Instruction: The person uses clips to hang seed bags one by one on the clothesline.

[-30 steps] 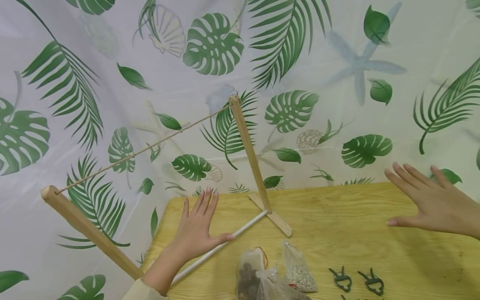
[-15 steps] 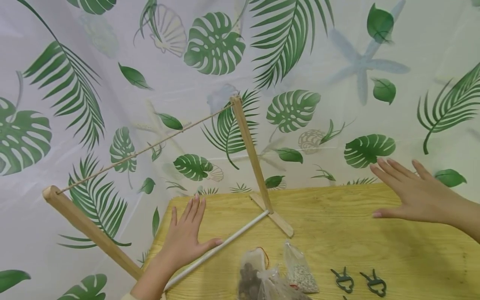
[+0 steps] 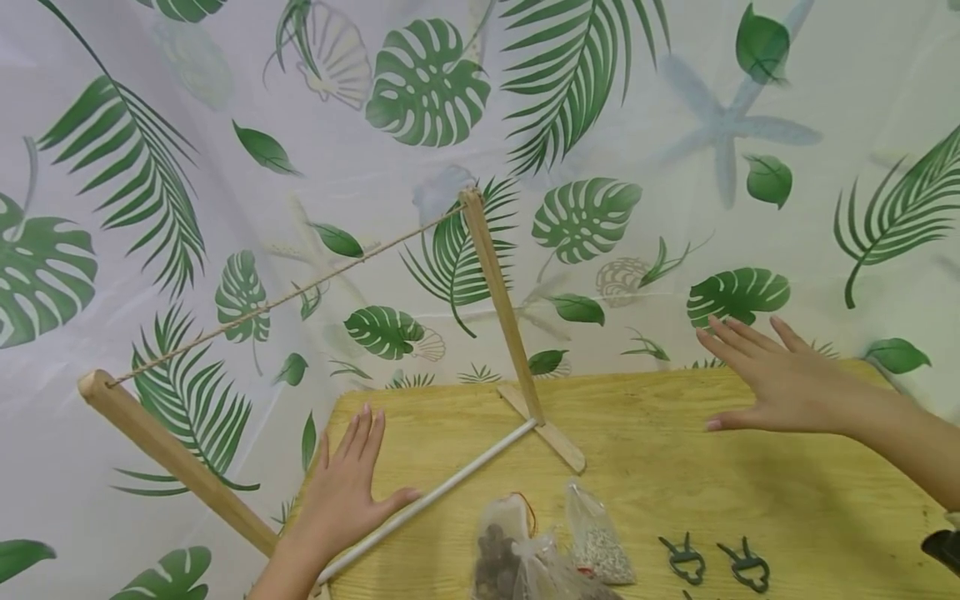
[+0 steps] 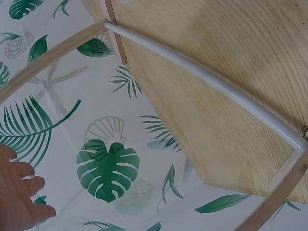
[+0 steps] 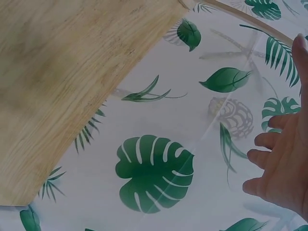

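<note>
The left hand (image 3: 348, 492) and right hand (image 3: 783, 383) have fingers spread and hold nothing. The left one is near the white rod (image 3: 450, 483) of the frame (image 3: 498, 308), at the left of the table (image 3: 652, 442); I can't tell if they touch. The frame looks light and stiff, its string (image 3: 285, 300) soft, so the posts (image 3: 180, 467) seem best to hold. I count one rod, one string, two posts, three bags (image 3: 600, 546) and two whole clips (image 3: 684, 571), plus a bit of something dark below them.

Soft, diffuse light, faint shadows on the tabletop (image 3: 645, 442), wrist views dimmer.
</note>
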